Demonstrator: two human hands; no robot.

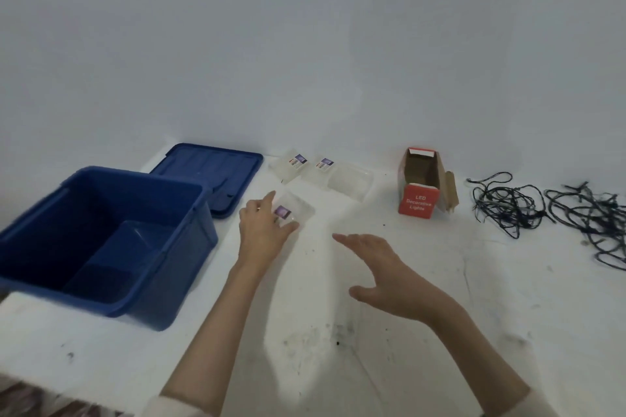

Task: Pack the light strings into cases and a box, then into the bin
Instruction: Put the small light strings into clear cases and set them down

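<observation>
Right now my left hand [262,230] grips a small clear case [299,210] just left of the middle of the frame. My thumb is curled along its near edge and my fingers lie over its far left corner, with a purple label showing between them. The case is low over the white table [338,366], just right of the blue bin [135,176]; whether it touches the table I cannot tell. My right hand [389,278] hovers right of centre, fingers straight and relaxed, holding nothing.

The bin stands open at the left of the frame, and its blue lid [210,173] lies flat behind it, near the wall. Above my left hand, at the back of the table, two labelled cases [292,166] lie side by side, with a plain clear case [350,181] against them on the right. Further right a red cardboard box [419,203] stands with its top open. Dark light strings [508,203] lie in two loose tangles at the right edge, well apart from the cases.
</observation>
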